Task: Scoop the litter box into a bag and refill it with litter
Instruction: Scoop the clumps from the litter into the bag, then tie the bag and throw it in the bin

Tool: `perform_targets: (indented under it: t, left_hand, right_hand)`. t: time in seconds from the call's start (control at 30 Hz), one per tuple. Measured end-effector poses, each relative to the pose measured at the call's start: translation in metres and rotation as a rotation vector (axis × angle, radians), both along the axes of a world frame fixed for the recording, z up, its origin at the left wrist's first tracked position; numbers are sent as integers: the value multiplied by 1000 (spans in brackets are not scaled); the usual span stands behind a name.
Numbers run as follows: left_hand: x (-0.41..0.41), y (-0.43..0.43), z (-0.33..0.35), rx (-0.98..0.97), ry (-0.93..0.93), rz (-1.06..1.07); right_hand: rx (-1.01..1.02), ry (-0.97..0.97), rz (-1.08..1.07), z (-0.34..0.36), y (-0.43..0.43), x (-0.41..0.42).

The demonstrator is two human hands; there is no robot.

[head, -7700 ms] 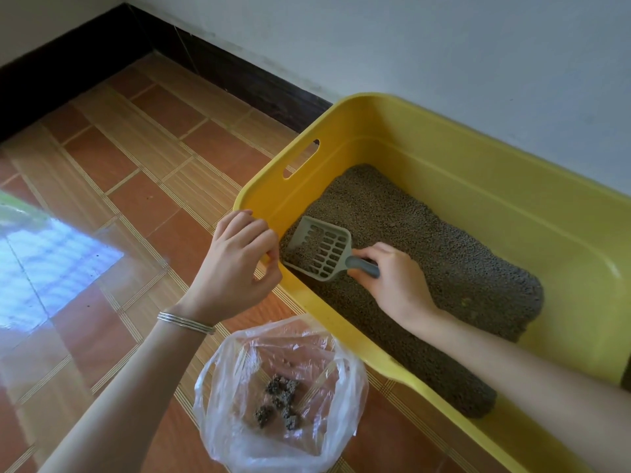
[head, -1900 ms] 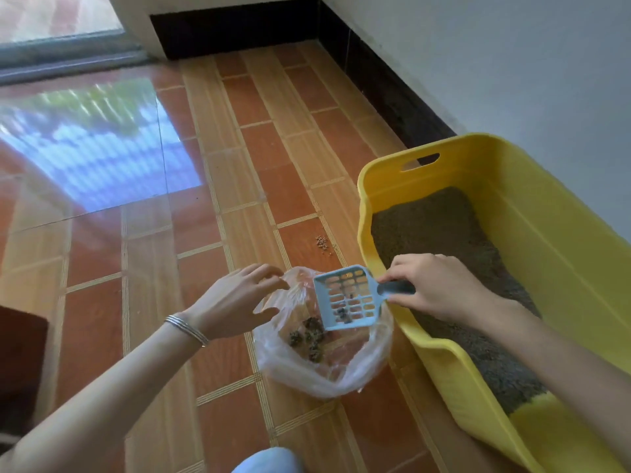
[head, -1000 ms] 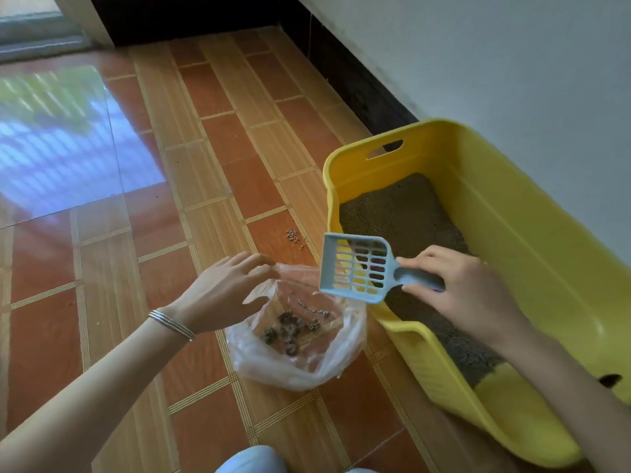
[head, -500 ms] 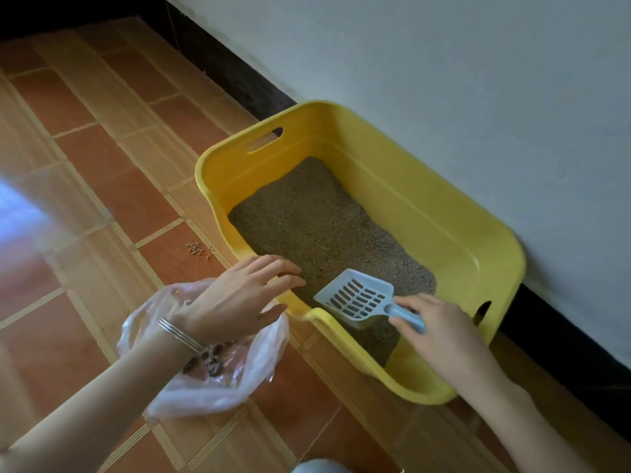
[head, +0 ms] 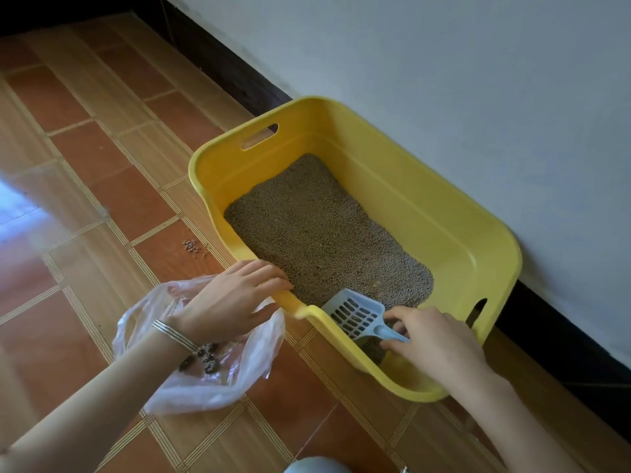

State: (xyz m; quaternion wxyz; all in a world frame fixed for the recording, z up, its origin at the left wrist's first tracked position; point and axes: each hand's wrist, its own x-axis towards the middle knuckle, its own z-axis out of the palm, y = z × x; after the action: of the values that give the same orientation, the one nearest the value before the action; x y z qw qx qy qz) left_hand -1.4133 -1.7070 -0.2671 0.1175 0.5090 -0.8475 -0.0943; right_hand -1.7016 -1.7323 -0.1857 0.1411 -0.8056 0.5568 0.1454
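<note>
Right of centre in the frame, the yellow litter box (head: 444,213) sits on the tiled floor (head: 85,148) against the white wall (head: 444,63), its bed of grey-brown litter (head: 324,233) spread fairly evenly. At the box's near end, lower centre-right, the slotted blue scoop (head: 355,314) lies with its blade down in the litter, just inside the near rim. The right hand (head: 433,339) grips the scoop's handle, fingers curled round it. The left hand (head: 235,298), a bangle at the wrist, has its fingers extended and relaxed, holding nothing; the fingertips reach the box's near rim, though whether they touch it cannot be told. Below that hand, lower left of centre, the clear plastic bag (head: 211,380) lies open on the floor, just beside the box, with a few dark clumps (head: 205,358) inside. A small scatter of spilled pellets (head: 193,247) lies on a tile to the left of the box.

Step in hand, as judged: scooping, with the refill not yet begun. The next move calls for pushing the blade under any remaining clump, lifting it level so loose litter sifts through the slots, then carrying it leftward over the rim to the bag's mouth, which the left hand may need to hold open.
</note>
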Motion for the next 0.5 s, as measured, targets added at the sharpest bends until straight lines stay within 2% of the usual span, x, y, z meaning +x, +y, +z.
perform_targets:
  t: [0.07,0.17,0.3,0.4,0.5]
  left_hand:
    - [1,2,3,-7,4,6]
    - [7,8,10,-19,23,30]
    - [32,26,21,-40,18,104]
    - [59,50,25,-20,-28,227]
    - [82,78,24,10,-74,370]
  right_hand:
    - [-2,-141,-49,4,-2,0]
    - [5,-488,-92,14,-2,9]
    - [-18,-846,-9,34,7,46]
    - [68,-955,71,37,17,85]
    - [155,-848,176,25,28,118]
